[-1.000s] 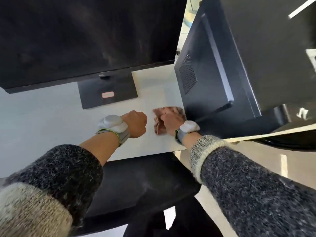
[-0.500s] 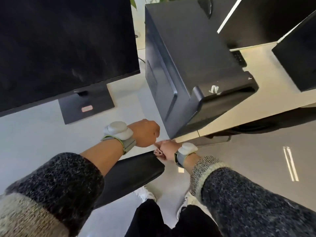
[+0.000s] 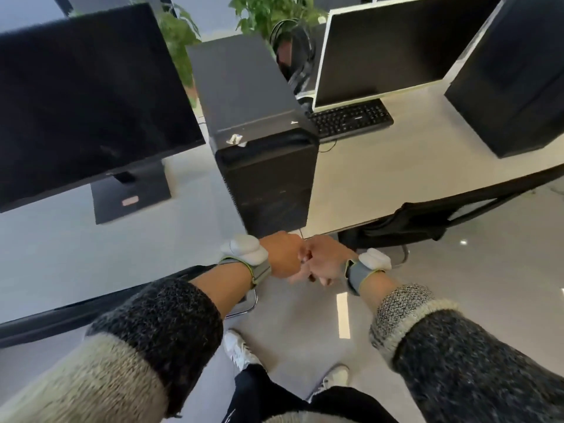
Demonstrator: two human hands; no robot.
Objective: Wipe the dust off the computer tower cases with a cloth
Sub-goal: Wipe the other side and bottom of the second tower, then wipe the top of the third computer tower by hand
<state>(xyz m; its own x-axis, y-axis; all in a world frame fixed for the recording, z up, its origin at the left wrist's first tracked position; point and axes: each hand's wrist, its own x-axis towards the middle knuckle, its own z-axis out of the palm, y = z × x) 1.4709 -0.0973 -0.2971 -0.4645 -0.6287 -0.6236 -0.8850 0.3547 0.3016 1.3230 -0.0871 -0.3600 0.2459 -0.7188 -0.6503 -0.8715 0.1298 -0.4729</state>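
Dust is our target, and the nearest computer tower case (image 3: 259, 129) stands upright between two monitors, with its front panel close to the near edge of the desk (image 3: 396, 178). Pale streaks mark that front panel, and a small white sticker (image 3: 235, 139) sits on the top near the front. A second tower case (image 3: 512, 80) stands well apart on the far right of the same desk.

Our hands meet knuckle to knuckle just below the near tower's front, out over the floor and off the desk. Our left hand (image 3: 282, 254) is balled into a fist with nothing showing in it. Our right hand (image 3: 326, 261) has its fingers curled under. The cloth does not plainly show, and we cannot tell whether it is bunched inside that hand.

We judge that wiping of this tower has not begun. Several things could go wrong from here:
- **Dropped cloth:** a loose grip could let it fall to the floor by our shoes (image 3: 241, 349).
- **Shifted case:** a hard push on the front panel could slide the case back toward the keyboard (image 3: 351, 117) and its cable.
- **Lifted sticker:** a snagged cloth edge could peel it up.
- **Knocked monitor:** a wide sweep on the left side could hit the big monitor (image 3: 85, 102) just beside the case.
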